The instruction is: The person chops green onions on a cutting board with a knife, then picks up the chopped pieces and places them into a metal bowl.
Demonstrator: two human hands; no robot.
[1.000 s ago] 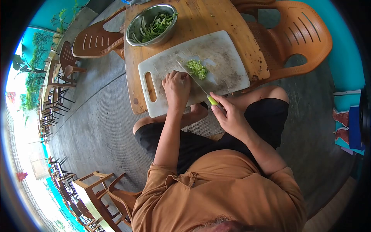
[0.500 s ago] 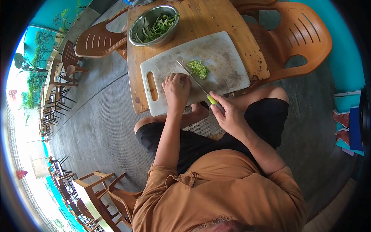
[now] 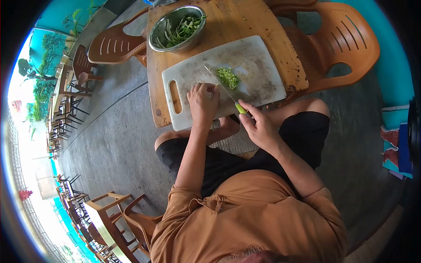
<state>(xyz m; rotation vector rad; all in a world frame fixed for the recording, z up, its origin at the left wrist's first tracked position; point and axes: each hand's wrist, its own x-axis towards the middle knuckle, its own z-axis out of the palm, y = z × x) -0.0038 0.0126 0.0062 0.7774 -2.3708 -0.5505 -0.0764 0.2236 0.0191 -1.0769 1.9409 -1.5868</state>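
My right hand is wrapped round the green-and-dark handle of a knife. The thin blade points away and to the left over a worn white cutting board. Just right of the blade lies a small heap of chopped green pieces. On the blade's left side, my left hand rests on the board with its fingers curled and closed. A tiny pale bit shows at those fingertips, too small to name; the rest is hidden under the hand.
A metal bowl of cut greens and pale strips stands behind the board on the wooden table. Brown plastic chairs flank the table, one at the right and one at the left. More tables and chairs line the far left.
The whole view has shifted slightly. The knife's blade has tilted a little beside the heap, while both hands stay in nearly the same places.
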